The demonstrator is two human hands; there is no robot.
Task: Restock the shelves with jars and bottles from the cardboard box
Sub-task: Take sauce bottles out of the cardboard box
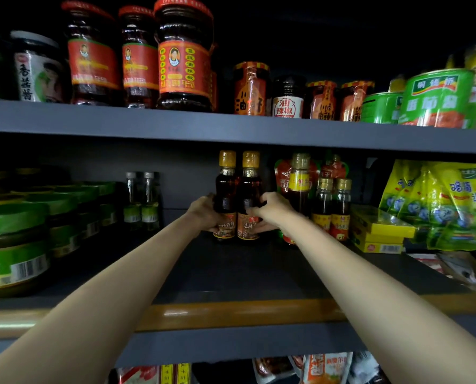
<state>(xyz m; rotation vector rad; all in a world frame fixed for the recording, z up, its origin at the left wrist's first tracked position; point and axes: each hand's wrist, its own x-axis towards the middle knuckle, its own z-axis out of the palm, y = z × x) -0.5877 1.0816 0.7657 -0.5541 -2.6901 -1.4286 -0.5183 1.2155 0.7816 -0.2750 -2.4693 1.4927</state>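
Two dark sesame-oil bottles with gold caps are gripped side by side, upright and touching: the left bottle (225,195) is held by the left hand (203,213), whose fingers are curled round its side, and the right bottle (248,196) is clasped by the right hand (271,210). Both bottles are stood on the middle shelf (231,270), toward its back. Just to the right, smaller gold-capped bottles (332,207) are ranged, then yellow boxes (378,231). To the left, two clear bottles (141,200) and green-lidded jars (15,242) are seen. Red-labelled jars (182,55) are lined on the upper shelf (176,124).
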